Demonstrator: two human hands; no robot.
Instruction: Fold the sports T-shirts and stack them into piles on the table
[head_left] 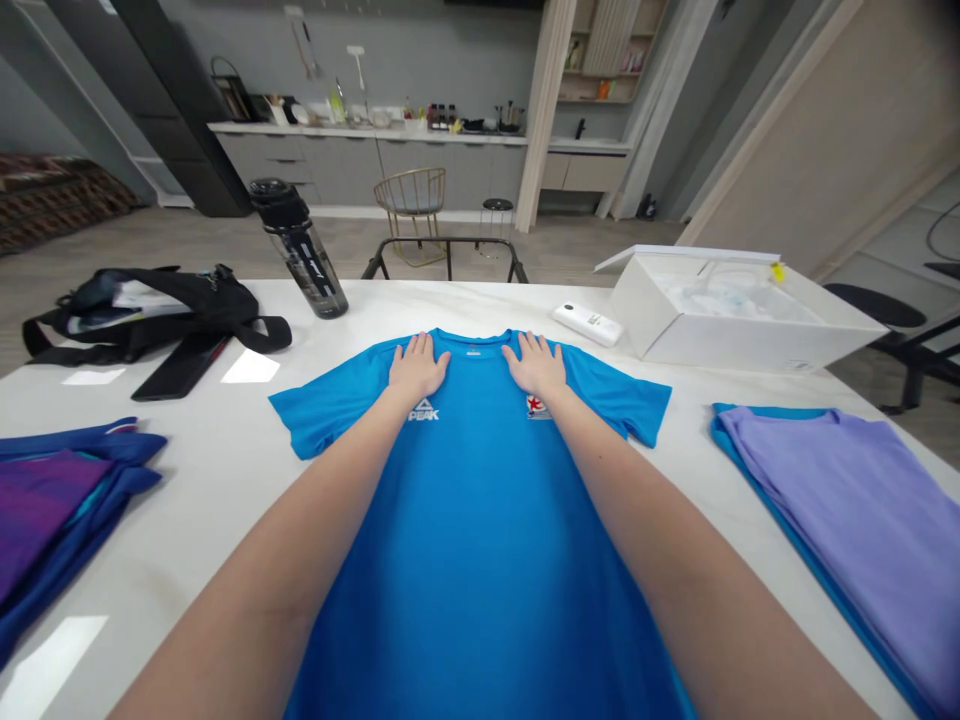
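A blue T-shirt lies spread front side up on the white table, its collar toward the far side and both sleeves out to the sides. My left hand rests flat on the shirt's left shoulder area, just above a white PEAK logo, fingers outstretched. On the other shoulder area, my right hand lies flat too, partly over a small red and white badge. Both hands press on the cloth without gripping it. The shirt's lower end runs out of view at the bottom.
Folded purple and blue shirts lie at the right, dark blue and purple clothes at the left. Farther back are a black bag, a phone, a bottle, a white remote and an open white box.
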